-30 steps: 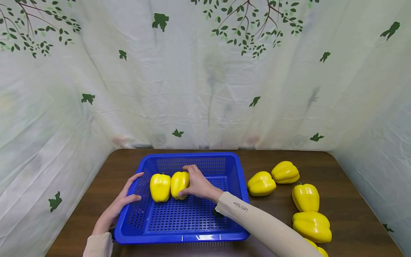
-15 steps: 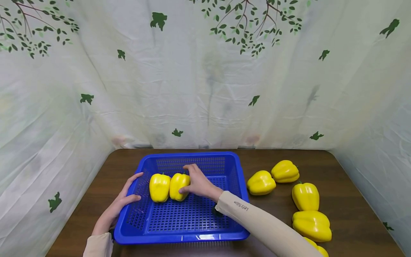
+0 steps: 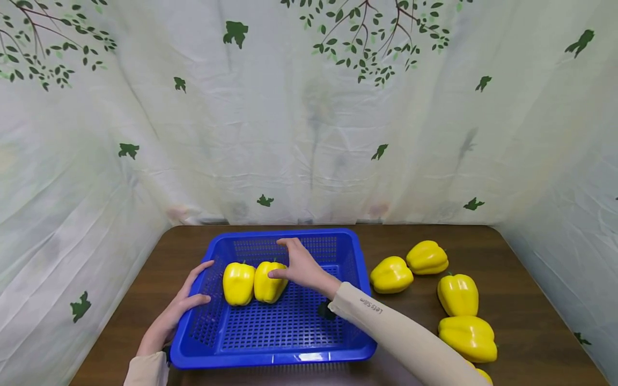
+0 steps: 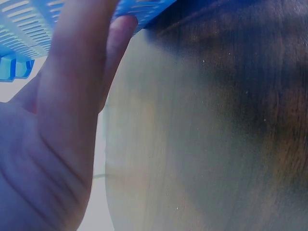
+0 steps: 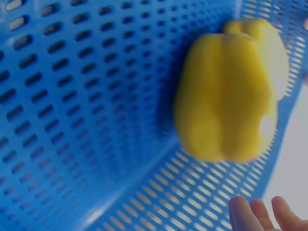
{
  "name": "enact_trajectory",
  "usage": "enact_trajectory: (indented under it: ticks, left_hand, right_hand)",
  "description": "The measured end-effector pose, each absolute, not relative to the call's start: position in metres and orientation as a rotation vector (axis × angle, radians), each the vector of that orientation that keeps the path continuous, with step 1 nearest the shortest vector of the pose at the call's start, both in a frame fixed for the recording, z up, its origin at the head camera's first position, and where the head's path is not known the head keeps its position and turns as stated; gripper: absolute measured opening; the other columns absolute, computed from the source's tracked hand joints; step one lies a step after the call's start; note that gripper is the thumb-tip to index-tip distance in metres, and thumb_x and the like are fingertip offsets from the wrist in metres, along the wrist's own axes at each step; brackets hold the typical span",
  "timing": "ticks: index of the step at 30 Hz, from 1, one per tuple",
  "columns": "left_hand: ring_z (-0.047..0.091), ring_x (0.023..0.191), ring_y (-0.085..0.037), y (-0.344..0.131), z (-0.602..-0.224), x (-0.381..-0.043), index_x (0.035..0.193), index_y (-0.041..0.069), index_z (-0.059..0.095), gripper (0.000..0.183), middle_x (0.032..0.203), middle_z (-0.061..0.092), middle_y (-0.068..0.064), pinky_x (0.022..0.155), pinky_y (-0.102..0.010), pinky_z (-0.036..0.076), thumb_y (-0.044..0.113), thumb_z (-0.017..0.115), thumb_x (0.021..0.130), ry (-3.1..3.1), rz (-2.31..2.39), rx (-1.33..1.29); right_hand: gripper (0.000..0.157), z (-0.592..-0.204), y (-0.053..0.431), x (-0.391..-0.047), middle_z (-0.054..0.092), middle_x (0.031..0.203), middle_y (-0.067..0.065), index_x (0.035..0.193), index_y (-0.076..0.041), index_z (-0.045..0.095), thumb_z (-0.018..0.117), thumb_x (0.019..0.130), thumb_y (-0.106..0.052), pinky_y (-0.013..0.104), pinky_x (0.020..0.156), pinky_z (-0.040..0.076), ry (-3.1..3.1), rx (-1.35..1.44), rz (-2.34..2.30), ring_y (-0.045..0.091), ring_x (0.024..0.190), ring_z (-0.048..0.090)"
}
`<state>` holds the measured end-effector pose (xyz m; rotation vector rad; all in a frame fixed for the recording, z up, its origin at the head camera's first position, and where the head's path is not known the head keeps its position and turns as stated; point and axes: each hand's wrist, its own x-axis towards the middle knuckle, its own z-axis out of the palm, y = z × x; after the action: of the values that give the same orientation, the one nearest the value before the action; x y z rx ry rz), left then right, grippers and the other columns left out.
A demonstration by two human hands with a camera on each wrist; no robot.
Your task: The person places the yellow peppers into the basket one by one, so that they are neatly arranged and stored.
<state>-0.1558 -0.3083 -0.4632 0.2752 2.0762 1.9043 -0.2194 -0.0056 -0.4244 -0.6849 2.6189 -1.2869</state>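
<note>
Inside a blue plastic basket [image 3: 285, 356], two yellow bell peppers stand side by side near the left wall: a left pepper [image 3: 238, 285] and a right pepper [image 3: 267, 287]. My right hand [image 3: 309, 271] hovers by the right pepper, its thumb and fingers spread apart and not gripping it. In the right wrist view that nearer pepper [image 5: 224, 101] partly covers the other one [image 5: 269, 53], and my fingertips [image 5: 240, 214] are off to the lower right. My left hand [image 3: 176, 311] holds the basket's left rim, thumb and forefinger over the edge; some of its fingers are hidden.
Several more yellow bell peppers lie on the brown wooden table [image 3: 526, 321] to the right of the basket, in a curved row from a back pepper [image 3: 427, 258] down to a front one [image 3: 468, 339]. A white leaf-printed curtain [image 3: 309, 134] surrounds the table.
My right hand has let go of the right pepper, its fingers lifting and spreading. That pepper now rests against the left one. The left hand stays on the basket rim.
</note>
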Motion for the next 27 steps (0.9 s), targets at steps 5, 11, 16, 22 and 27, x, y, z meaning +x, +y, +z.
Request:
enact_trajectory:
  ticks: [5, 11, 16, 22, 27]
  left_hand:
    - [0.043, 0.112, -0.042, -0.308, -0.462, -0.156, 0.151, 0.028, 0.01, 0.07, 0.147, 0.007, -0.026, 0.081, -0.051, 0.049, 0.006, 0.044, 0.094, 2.09, 1.893, 0.31]
    - [0.044, 0.112, -0.041, -0.307, -0.461, -0.155, 0.151, 0.027, 0.011, 0.069, 0.146, 0.008, -0.028, 0.08, -0.049, 0.049, 0.003, 0.043, 0.094, 2.114, 1.894, 0.33]
    - [0.043, 0.113, -0.042, -0.307, -0.462, -0.155, 0.151, 0.028, 0.01, 0.069, 0.147, 0.007, -0.028, 0.08, -0.05, 0.049, 0.003, 0.042, 0.094, 2.108, 1.896, 0.325]
    - [0.043, 0.113, -0.042, -0.307, -0.462, -0.155, 0.151, 0.028, 0.01, 0.069, 0.147, 0.007, -0.028, 0.08, -0.05, 0.049, 0.004, 0.042, 0.094, 2.102, 1.897, 0.327]
    - [0.045, 0.111, -0.039, -0.307, -0.462, -0.155, 0.15, 0.028, 0.011, 0.069, 0.146, 0.007, -0.027, 0.08, -0.05, 0.049, 0.003, 0.042, 0.094, 2.09, 1.898, 0.321]
  right_hand:
    - [0.072, -0.407, 0.004, -0.215, 0.04, 0.139, 0.011, 0.141, -0.005, 0.039, 0.075, 0.083, -0.027, 0.04, 0.098, 0.04, 2.568, -0.658, -1.376, 0.031, 0.124, 0.044]
    - [0.071, -0.387, 0.022, -0.208, 0.037, 0.142, 0.01, 0.143, -0.007, 0.036, 0.073, 0.085, -0.026, 0.04, 0.1, 0.039, 2.485, -0.659, -1.504, 0.032, 0.128, 0.041]
    - [0.072, -0.376, 0.04, -0.2, 0.038, 0.142, 0.011, 0.142, -0.006, 0.036, 0.073, 0.085, -0.028, 0.04, 0.1, 0.039, 2.502, -0.678, -1.55, 0.032, 0.128, 0.042]
    - [0.07, -0.372, 0.066, -0.192, 0.041, 0.138, 0.013, 0.141, -0.005, 0.038, 0.074, 0.084, -0.026, 0.04, 0.103, 0.036, 2.556, -0.685, -1.609, 0.029, 0.127, 0.042]
    - [0.069, -0.372, 0.085, -0.185, 0.041, 0.138, 0.015, 0.141, -0.003, 0.038, 0.073, 0.085, -0.023, 0.043, 0.103, 0.035, 2.59, -0.703, -1.657, 0.03, 0.129, 0.04]
